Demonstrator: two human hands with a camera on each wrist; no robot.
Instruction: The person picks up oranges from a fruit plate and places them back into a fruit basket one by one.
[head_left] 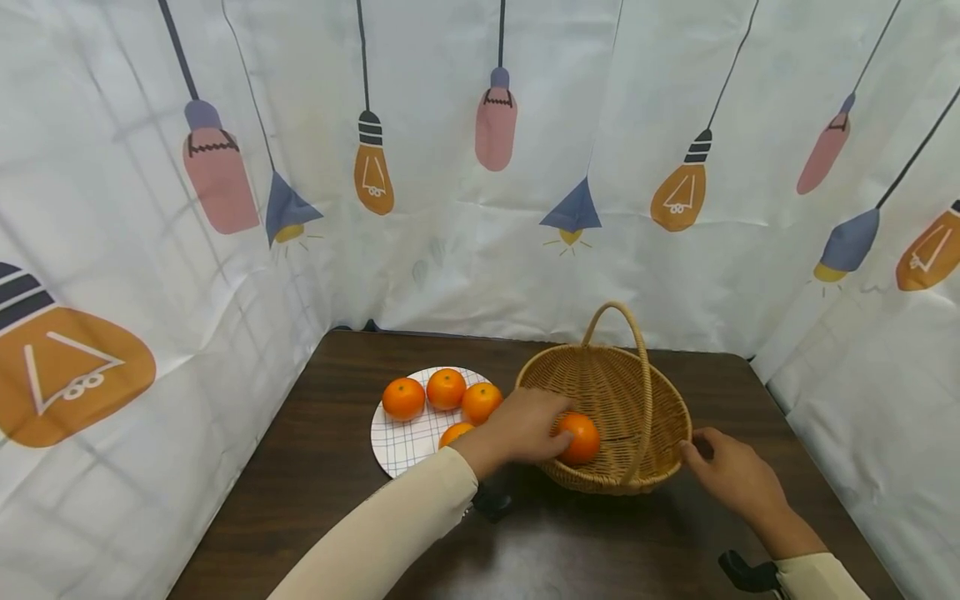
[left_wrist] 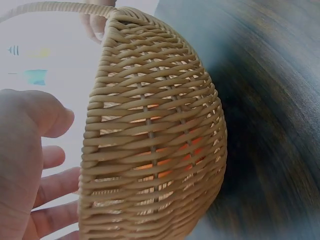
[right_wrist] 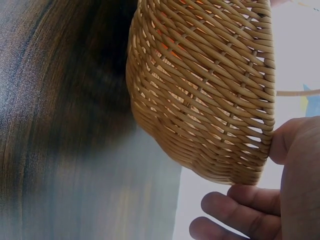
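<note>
A wicker basket (head_left: 667, 417) with a tall hoop handle stands on the table, one orange (head_left: 579, 438) inside it. My left hand (head_left: 528, 425) reaches over the basket's left rim beside that orange. In the left wrist view its thumb and fingers are spread apart at the rim, holding nothing; the orange shows only through the weave. At the opposite end, my right hand (head_left: 738, 475) pinches the basket's rim between thumb and fingers. Left of the basket, a round white checked plate (head_left: 397, 437) bears several oranges (head_left: 403, 399), one partly hidden behind the left forearm.
The dark wooden table (head_left: 315, 492) is enclosed by a white curtain (head_left: 465, 267) printed with hanging lamps. A black strap piece (head_left: 491, 504) sits at the left wrist, and another (head_left: 746, 573) at the right wrist.
</note>
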